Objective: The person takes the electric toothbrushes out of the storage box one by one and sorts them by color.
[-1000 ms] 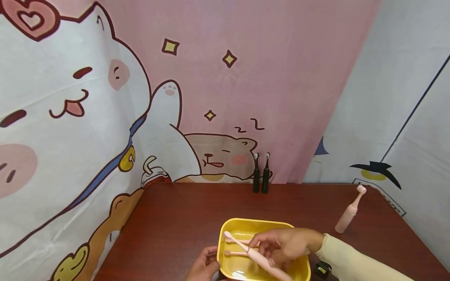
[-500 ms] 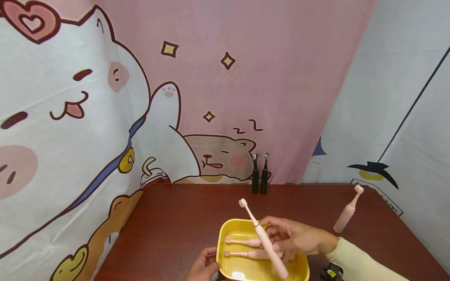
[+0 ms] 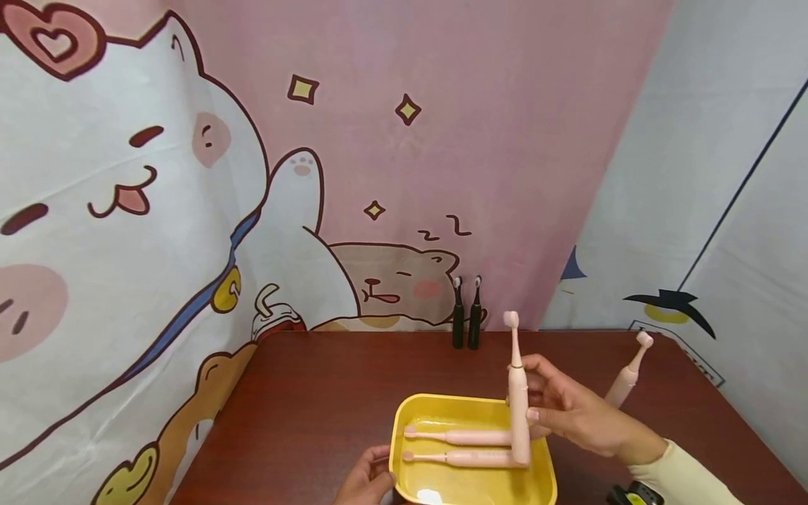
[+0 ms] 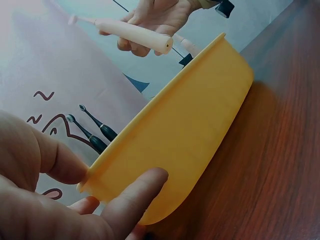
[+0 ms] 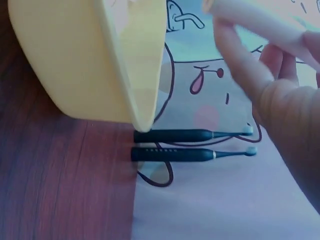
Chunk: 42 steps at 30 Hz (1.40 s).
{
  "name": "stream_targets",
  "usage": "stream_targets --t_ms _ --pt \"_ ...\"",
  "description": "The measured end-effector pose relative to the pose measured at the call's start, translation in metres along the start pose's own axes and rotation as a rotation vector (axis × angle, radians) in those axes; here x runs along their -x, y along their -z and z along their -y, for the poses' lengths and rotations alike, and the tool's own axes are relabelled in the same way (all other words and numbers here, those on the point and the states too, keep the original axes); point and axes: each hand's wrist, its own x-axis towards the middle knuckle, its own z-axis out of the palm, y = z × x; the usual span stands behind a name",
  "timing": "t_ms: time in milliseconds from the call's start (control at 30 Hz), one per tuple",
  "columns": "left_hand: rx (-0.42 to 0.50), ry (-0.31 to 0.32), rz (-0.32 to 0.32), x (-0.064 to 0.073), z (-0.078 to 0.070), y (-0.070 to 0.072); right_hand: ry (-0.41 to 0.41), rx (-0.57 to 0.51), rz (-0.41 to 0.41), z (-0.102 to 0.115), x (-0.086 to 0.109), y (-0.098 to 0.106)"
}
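My right hand [image 3: 574,421] pinches a pink electric toothbrush [image 3: 519,407] by its handle. The brush stands nearly upright, head up, over the right part of a yellow plastic tub [image 3: 454,487]. Inside the tub two more pink electric toothbrushes [image 3: 478,438] lie side by side, heads to the left. At the tub's left end my left hand [image 3: 366,477] grips the rim. In the left wrist view its thumb [image 4: 142,192] lies along the outer wall [image 4: 170,135]. The right wrist view shows my right fingers [image 5: 240,60] around the pale handle.
Another pink electric toothbrush [image 3: 623,382] stands on the dark red-brown table [image 3: 303,407] at the right, partly behind my right hand. Two black electric toothbrushes [image 3: 466,326] stand upright at the back edge, before a cartoon-print cloth [image 3: 505,140].
My right hand has lifted the pink toothbrush out of the tub, moved it right and turned it from slanted to nearly upright. My left hand has stayed at the rim.
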Motion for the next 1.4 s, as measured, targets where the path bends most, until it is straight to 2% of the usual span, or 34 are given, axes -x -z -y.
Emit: stream_targets --t_ms 200,367,467,567,800,933,1067,1133,1267,1333,1400 --pt "0.089 0.025 0.015 0.002 -0.002 0.000 0.068 0.176 -0.096 0.013 0.019 -0.001" --pt "0.136 0.039 0.018 0.004 -0.002 -0.002 0.077 0.362 -0.202 0.020 0.037 -0.002" --pt "0.159 0.045 0.025 0.005 -0.002 -0.003 0.078 0.432 -0.264 0.022 0.049 -0.003" --pt "0.187 0.064 0.032 0.005 -0.003 -0.004 0.107 0.443 -0.306 0.024 0.062 -0.002" --pt "0.252 0.114 0.018 0.007 -0.005 -0.006 0.187 0.438 -0.340 0.027 0.089 0.002" --pt "0.247 0.126 0.017 0.007 -0.004 -0.007 0.156 0.519 -0.397 0.028 0.105 0.005" --pt "0.225 0.129 0.018 0.006 -0.003 -0.007 0.113 0.631 -0.519 0.029 0.126 0.010" --pt "0.223 0.126 0.017 0.006 -0.003 -0.007 0.134 0.655 -0.586 0.032 0.137 0.014" --pt "0.244 0.127 0.014 0.007 -0.003 -0.007 0.320 0.572 -0.633 0.035 0.154 0.027" --pt "0.257 0.123 0.014 0.008 -0.004 -0.007 0.387 0.549 -0.662 0.034 0.161 0.033" --pt "0.266 0.117 0.015 0.008 -0.004 -0.007 0.414 0.542 -0.706 0.033 0.166 0.038"
